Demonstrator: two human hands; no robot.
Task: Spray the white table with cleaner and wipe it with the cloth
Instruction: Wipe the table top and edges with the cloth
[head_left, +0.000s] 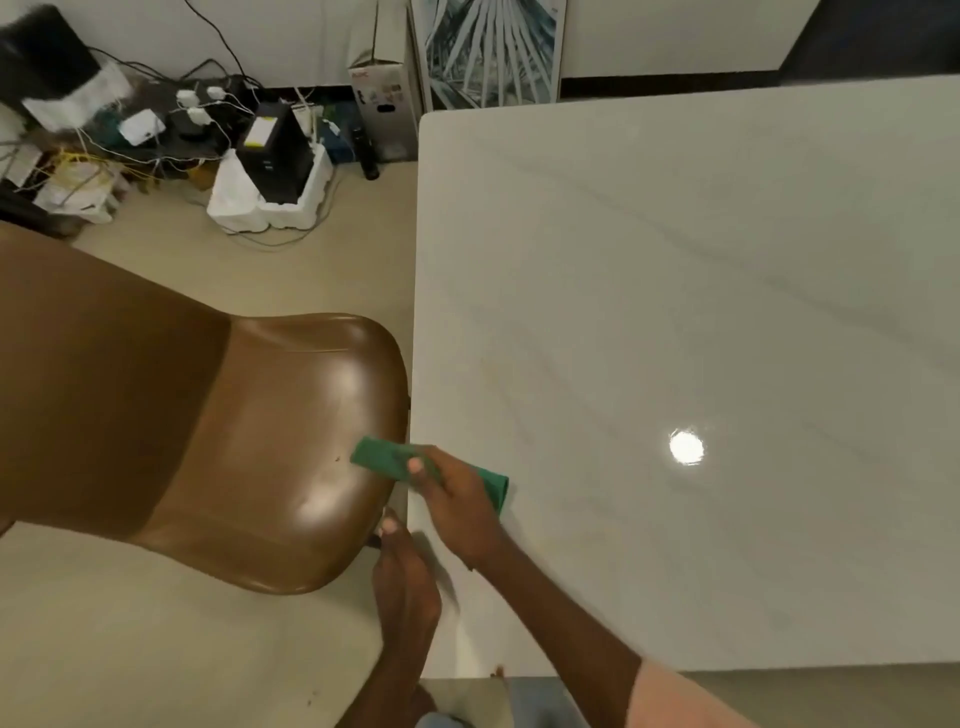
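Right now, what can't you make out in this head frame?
- Spray cleaner: nowhere in head view.
- Green cloth: middle hidden under right hand.
- Left hand: motion-blurred, grip unclear.
- White table: right side cut by frame edge.
- Box print: too small.

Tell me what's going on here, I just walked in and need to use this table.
A person is wiping the white table with a green cloth. The right hand grips the cloth at the table's left edge, where it hangs partly over the side toward the brown chair. The left hand sits just beside that edge, lower down; whether it holds anything is unclear. No spray bottle is in view.
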